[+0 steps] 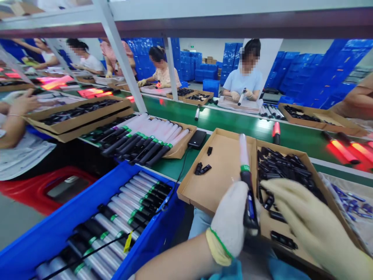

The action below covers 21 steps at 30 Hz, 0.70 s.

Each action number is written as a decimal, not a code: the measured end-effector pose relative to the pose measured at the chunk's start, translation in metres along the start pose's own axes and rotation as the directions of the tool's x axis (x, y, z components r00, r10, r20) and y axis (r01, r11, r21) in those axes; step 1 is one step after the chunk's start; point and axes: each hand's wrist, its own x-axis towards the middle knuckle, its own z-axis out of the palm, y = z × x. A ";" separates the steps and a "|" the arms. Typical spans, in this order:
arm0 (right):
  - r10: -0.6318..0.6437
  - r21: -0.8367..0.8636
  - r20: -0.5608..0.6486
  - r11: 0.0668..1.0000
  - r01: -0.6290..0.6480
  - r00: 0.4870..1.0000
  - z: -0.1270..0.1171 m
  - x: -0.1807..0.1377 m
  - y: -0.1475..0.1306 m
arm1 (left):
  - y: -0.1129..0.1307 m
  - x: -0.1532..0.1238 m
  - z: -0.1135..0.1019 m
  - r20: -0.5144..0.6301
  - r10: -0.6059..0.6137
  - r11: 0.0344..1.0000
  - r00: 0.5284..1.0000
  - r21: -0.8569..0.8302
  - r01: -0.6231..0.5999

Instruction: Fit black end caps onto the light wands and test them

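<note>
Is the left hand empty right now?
No, the left hand is gripping a black-handled stick with a green band around it.

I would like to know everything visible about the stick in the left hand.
The stick has a pale, translucent, plastic-looking tube, a green band and a black handle with a blue piece showing. It looks unlit. The gloved left hand grips the handle, tube uppermost in view, before a cardboard tray.

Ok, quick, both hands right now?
Left hand: closed around a light stick.
Right hand: at the black parts; can't tell whether it's holding one.
</note>
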 end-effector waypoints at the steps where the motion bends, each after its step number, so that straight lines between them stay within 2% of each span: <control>1: 0.059 0.016 -0.002 0.998 -0.059 0.998 0.009 0.016 0.007 | 0.009 0.001 -0.002 -0.005 0.053 0.998 0.999 -0.016 -0.053; 2: 0.097 0.032 0.055 0.995 -0.099 0.994 0.022 0.033 0.014 | 0.021 0.002 -0.005 -0.017 0.120 0.992 0.993 -0.038 -0.121; 3: 0.105 0.053 0.161 0.992 -0.115 0.981 0.039 0.050 0.018 | 0.034 0.002 -0.009 -0.041 0.197 0.978 0.980 -0.067 -0.199; 5: 0.008 0.117 0.427 0.991 -0.064 0.904 0.078 0.083 0.018 | 0.061 0.001 -0.020 -0.115 0.338 0.928 0.934 -0.125 -0.351; 6: -0.050 0.154 0.499 0.987 -0.032 0.865 0.099 0.096 0.014 | 0.073 -0.001 -0.026 -0.156 0.393 0.899 0.906 -0.140 -0.414; 7: -0.098 0.189 0.538 0.982 -0.006 0.837 0.118 0.108 0.009 | 0.084 -0.003 -0.031 -0.193 0.436 0.874 0.879 -0.141 -0.464; 9: -0.134 0.235 0.556 0.972 0.000 0.820 0.149 0.122 -0.004 | 0.099 -0.007 -0.041 -0.238 0.484 0.846 0.842 -0.119 -0.520; 11: -0.128 0.274 0.569 0.961 -0.041 0.812 0.165 0.125 -0.012 | 0.105 -0.011 -0.048 -0.251 0.485 0.850 0.838 -0.089 -0.518; 13: -0.089 0.309 0.566 0.945 -0.111 0.819 0.164 0.119 -0.013 | 0.104 -0.012 -0.054 -0.234 0.441 0.883 0.866 -0.060 -0.466; 15: -0.020 0.384 0.547 0.895 -0.229 0.837 0.151 0.107 -0.009 | 0.099 -0.009 -0.057 -0.188 0.370 0.925 0.910 -0.020 -0.380; 18: 0.126 0.566 0.529 0.685 -0.459 0.839 0.120 0.089 -0.009 | 0.086 0.001 -0.057 -0.107 0.253 0.967 0.962 0.038 -0.251; 20: 0.200 0.648 0.523 0.537 -0.539 0.828 0.097 0.080 -0.014 | 0.075 0.010 -0.054 -0.077 0.183 0.982 0.980 0.069 -0.178; 21: 0.223 0.657 0.519 0.513 -0.552 0.825 0.086 0.076 -0.016 | 0.069 0.014 -0.051 -0.067 0.146 0.987 0.987 0.079 -0.141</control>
